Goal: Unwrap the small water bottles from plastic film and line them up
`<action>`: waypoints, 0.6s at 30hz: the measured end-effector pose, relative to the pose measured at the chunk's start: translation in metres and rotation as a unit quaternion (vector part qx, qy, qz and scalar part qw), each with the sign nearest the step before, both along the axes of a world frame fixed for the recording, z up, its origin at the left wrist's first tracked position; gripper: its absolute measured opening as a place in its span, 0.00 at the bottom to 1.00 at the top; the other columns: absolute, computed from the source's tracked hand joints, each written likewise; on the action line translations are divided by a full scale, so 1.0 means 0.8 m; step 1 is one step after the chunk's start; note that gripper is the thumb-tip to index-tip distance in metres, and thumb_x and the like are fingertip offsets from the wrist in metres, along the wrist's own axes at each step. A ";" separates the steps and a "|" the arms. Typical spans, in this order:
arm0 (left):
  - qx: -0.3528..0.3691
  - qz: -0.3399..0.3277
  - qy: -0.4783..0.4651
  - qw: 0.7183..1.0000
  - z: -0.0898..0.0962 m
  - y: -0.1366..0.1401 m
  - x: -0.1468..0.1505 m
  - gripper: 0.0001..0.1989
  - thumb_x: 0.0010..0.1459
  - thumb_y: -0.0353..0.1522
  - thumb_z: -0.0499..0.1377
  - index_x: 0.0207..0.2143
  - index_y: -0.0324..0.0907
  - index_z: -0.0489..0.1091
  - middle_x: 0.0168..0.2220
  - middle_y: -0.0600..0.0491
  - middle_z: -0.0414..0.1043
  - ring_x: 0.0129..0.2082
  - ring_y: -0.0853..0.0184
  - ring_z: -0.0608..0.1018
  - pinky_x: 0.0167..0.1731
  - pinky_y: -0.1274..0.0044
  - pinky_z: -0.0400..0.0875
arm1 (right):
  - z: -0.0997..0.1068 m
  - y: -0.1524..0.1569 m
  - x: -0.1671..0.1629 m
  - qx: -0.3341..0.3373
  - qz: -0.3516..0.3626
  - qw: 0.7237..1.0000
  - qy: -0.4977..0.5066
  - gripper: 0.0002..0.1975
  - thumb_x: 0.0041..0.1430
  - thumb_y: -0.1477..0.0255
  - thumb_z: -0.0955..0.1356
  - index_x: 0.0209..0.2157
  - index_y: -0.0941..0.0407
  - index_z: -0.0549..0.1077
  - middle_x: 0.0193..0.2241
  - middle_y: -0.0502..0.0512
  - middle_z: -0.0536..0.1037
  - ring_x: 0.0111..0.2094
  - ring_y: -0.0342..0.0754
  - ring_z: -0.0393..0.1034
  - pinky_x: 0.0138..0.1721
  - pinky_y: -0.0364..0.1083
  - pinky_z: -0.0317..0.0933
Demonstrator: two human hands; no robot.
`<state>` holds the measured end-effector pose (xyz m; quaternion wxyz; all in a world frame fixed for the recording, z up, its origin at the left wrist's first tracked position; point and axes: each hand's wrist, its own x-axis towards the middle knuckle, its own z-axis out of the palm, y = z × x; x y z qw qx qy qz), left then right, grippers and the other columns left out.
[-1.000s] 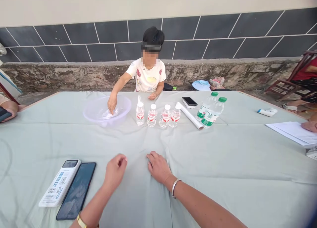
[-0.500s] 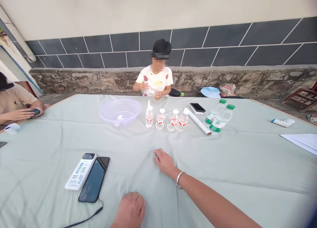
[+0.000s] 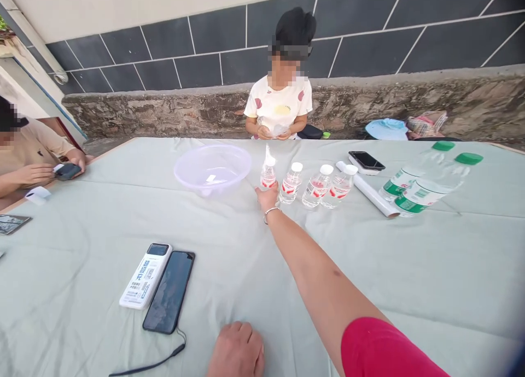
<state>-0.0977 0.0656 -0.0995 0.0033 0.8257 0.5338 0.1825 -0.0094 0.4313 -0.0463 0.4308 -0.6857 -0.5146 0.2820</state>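
My right hand (image 3: pixel 267 195), a bracelet at its wrist, is stretched far across the table. Its fingers close round the lower part of the leftmost small water bottle (image 3: pixel 268 175), which has a white cap and a red-and-white label. Just right of it stand more small bottles of the same kind: one (image 3: pixel 291 184), then a close pair, one (image 3: pixel 318 187) beside the other (image 3: pixel 339 188). My left hand (image 3: pixel 238 348) rests on the cloth near the front edge, its fingers curled into a loose fist with nothing visible in it.
A purple translucent basin (image 3: pixel 180 172) stands left of the bottles. To their right lie a white roll (image 3: pixel 371 192), a phone (image 3: pixel 366 160) and two large green-capped bottles, one (image 3: pixel 422 199) in front. A white phone-like device (image 3: pixel 143 281) and dark phone (image 3: pixel 170 292) lie nearer. Two people sit around.
My right hand has moved forward from the middle of the cloth and taken hold of the leftmost small bottle. The left hand stays on the table. The view has shifted.
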 end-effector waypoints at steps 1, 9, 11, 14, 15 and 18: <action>-0.004 0.000 0.001 1.000 0.000 -0.001 0.000 0.06 0.47 0.27 0.55 0.21 0.45 0.63 0.20 0.55 0.67 0.20 0.67 0.69 0.19 0.74 0.52 | -0.003 0.004 -0.001 -0.001 -0.012 1.000 0.009 0.38 0.55 0.65 0.67 0.62 0.60 0.47 0.53 0.65 0.67 0.51 0.53 0.65 0.52 0.48 0.59; -0.091 0.016 0.023 0.995 0.015 -0.003 -0.001 0.08 0.55 0.28 0.52 0.24 0.44 0.66 0.25 0.53 0.70 0.25 0.65 0.72 0.24 0.73 0.59 | 0.011 -0.078 0.032 -0.032 0.108 0.988 -0.107 0.32 0.56 0.63 0.66 0.59 0.60 0.53 0.48 0.63 0.72 0.46 0.54 0.68 0.46 0.48 0.58; -0.117 0.024 0.028 0.992 0.020 -0.001 0.000 0.10 0.57 0.29 0.50 0.26 0.44 0.67 0.26 0.52 0.71 0.27 0.64 0.73 0.26 0.73 0.61 | 0.017 -0.125 0.049 -0.023 0.144 0.982 -0.121 0.31 0.56 0.63 0.66 0.57 0.60 0.55 0.46 0.62 0.74 0.45 0.54 0.69 0.44 0.47 0.59; -0.151 0.032 0.036 0.987 0.027 0.001 0.001 0.13 0.60 0.29 0.47 0.28 0.44 0.69 0.29 0.51 0.72 0.30 0.63 0.74 0.30 0.72 0.64 | 0.022 -0.201 0.079 -0.023 0.171 0.975 -0.139 0.26 0.53 0.62 0.67 0.51 0.59 0.61 0.43 0.61 0.76 0.43 0.55 0.71 0.42 0.47 0.60; -0.159 0.032 0.038 0.986 0.030 0.002 0.002 0.13 0.60 0.29 0.47 0.29 0.43 0.70 0.30 0.51 0.72 0.32 0.62 0.74 0.31 0.72 0.64 | 0.022 -0.226 0.089 -0.028 0.181 0.973 -0.143 0.25 0.53 0.62 0.67 0.50 0.58 0.62 0.42 0.61 0.76 0.43 0.55 0.71 0.42 0.47 0.60; -0.173 0.036 0.046 0.983 0.035 0.003 0.003 0.14 0.61 0.30 0.45 0.32 0.43 0.71 0.33 0.49 0.73 0.35 0.61 0.75 0.34 0.71 0.65 | 0.019 -0.302 0.118 -0.056 0.210 0.965 -0.144 0.23 0.51 0.60 0.66 0.47 0.54 0.62 0.42 0.60 0.77 0.44 0.58 0.72 0.43 0.49 0.62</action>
